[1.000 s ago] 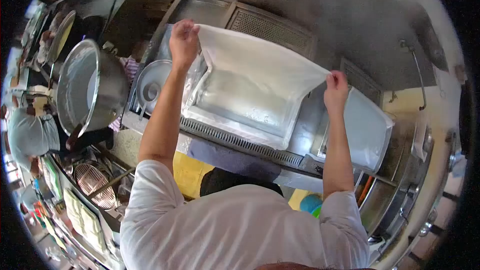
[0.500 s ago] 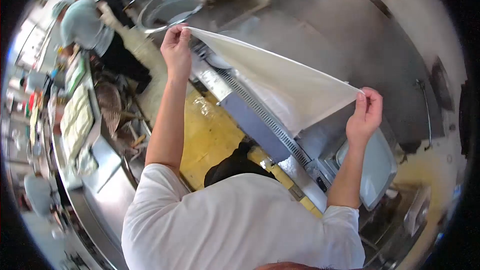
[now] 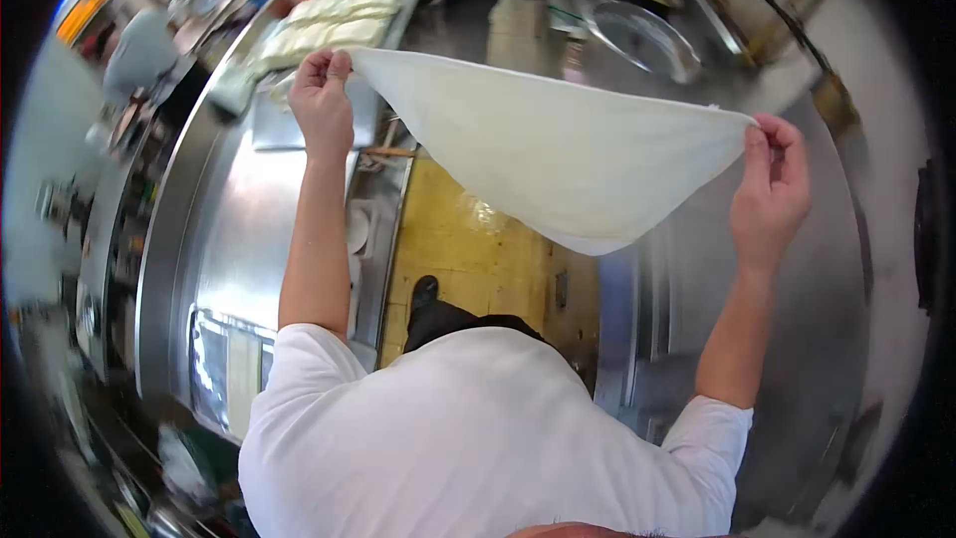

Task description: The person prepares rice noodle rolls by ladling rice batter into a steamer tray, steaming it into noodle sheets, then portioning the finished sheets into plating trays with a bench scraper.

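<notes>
A thin white cloth [image 3: 568, 154] hangs between my hands, its top edge stretched nearly straight and its lower part sagging to a rounded point. My left hand [image 3: 324, 108] pinches the left corner between thumb and fingers. At the opposite corner, my right hand [image 3: 772, 184] grips the edge the same way, slightly lower. Both arms reach forward, and the cloth overlaps the yellow floor [image 3: 473, 249] in this view.
To the left runs a steel counter [image 3: 239, 229] with a tray [image 3: 204, 369] near me. Cream-coloured folded sheets [image 3: 334, 25] lie at its far end. A large round metal pan [image 3: 642, 40] is ahead on the right. A co-worker [image 3: 144, 55] stands beyond the counter.
My view has turned left, from the steaming worktop toward the aisle and the left counter. The cloth, still held by both corners, has swung along and now hangs more spread out.
</notes>
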